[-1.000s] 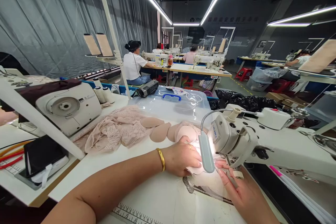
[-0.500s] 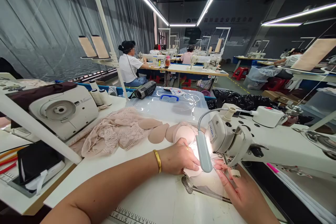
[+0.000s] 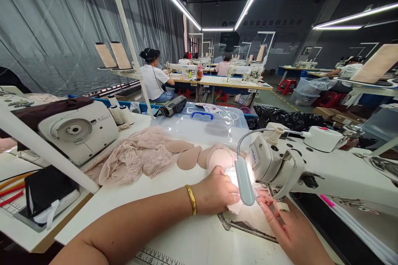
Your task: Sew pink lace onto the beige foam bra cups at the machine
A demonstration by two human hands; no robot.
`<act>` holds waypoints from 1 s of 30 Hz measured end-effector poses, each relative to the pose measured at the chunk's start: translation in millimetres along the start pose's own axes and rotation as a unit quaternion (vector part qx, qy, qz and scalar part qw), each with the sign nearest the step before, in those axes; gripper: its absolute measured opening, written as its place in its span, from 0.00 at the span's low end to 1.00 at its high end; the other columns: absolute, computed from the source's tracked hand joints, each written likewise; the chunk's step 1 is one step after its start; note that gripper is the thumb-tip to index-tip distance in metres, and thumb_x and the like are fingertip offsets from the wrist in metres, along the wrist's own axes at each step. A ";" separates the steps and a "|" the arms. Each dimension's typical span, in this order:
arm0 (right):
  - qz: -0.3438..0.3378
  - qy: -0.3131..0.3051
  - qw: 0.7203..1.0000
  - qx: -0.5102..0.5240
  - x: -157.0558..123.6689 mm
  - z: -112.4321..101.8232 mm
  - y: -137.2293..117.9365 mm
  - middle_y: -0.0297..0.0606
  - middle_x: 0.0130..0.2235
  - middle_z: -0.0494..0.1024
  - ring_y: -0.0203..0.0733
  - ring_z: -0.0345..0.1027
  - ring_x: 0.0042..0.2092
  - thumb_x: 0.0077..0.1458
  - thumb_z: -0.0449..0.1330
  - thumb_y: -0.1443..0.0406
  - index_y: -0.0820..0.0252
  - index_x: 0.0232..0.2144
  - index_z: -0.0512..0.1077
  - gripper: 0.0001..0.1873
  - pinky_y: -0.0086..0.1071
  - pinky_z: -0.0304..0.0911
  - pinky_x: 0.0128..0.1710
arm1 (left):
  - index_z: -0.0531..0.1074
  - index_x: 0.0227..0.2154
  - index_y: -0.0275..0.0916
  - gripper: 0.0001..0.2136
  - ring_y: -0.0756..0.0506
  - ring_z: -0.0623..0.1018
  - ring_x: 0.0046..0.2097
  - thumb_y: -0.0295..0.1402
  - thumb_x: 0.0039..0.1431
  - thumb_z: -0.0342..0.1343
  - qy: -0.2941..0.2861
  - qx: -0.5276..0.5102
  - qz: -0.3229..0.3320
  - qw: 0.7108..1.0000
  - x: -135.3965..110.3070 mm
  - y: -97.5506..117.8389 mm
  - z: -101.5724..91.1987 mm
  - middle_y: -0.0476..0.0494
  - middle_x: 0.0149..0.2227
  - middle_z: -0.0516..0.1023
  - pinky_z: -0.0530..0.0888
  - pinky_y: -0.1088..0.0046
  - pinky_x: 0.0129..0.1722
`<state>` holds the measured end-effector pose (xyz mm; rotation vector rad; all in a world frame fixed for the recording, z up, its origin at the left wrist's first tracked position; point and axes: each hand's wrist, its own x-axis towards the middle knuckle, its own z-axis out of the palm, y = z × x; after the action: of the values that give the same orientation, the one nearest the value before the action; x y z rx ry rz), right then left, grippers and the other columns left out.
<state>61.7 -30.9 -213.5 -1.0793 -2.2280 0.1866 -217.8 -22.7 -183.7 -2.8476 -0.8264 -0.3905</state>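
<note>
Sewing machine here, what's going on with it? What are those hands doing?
A person is working at the sewing machine. Their left hand holds a pink piece down in the light of the lamp. Their right hand lies flat beside it, fingers close under the machine's head. More cups and a heap of lace lie behind on the table. Farther back, other people sit at their own machines.

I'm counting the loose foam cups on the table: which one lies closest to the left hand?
The rightmost cup, dome up, just behind the left hand beside the lamp; the others lie further left, by the lace fabric.
</note>
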 end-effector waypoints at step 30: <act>-0.147 -0.144 0.979 0.016 3.2 -2.0 -14.0 0.34 0.34 0.75 0.40 0.74 0.31 0.72 0.50 0.67 0.51 0.44 0.75 0.13 0.33 0.71 0.31 | 0.68 0.28 0.38 0.10 0.49 0.64 0.29 0.30 0.66 0.58 0.020 0.041 0.034 0.998 -7.0 31.2 -16.1 0.53 0.27 0.69 0.60 0.56 0.47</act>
<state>52.3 -38.0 -205.0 -0.7300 -2.6020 0.2627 -209.8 -55.8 -172.6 -2.7740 -0.7185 -0.3947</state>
